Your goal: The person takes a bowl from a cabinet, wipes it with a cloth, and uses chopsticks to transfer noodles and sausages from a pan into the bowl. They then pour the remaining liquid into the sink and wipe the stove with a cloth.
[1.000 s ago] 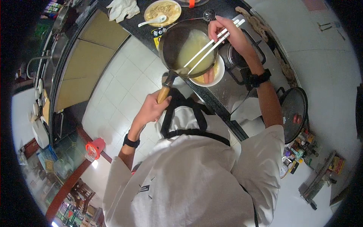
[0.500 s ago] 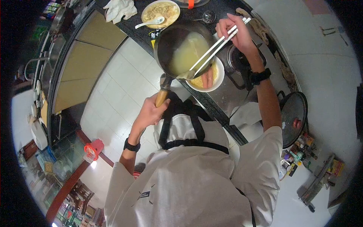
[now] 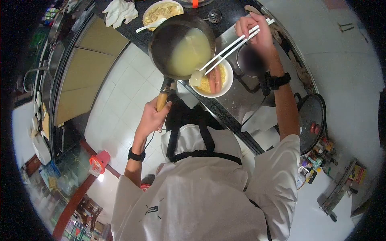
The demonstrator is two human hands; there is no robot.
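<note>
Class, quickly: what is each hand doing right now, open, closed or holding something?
Left hand: closed around the wooden handle of the dark pan.
Right hand: closed, holding a pair of white chopsticks.

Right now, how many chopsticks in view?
2. Both in the right hand, side by side: the upper chopstick and the lower chopstick, tips over the bowl. Others could be lost in the dark edges.

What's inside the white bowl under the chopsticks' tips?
Pinkish sausages lie on what look like yellow noodles. A pale piece at the chopsticks' tips hides some; anything underneath is covered.
</note>
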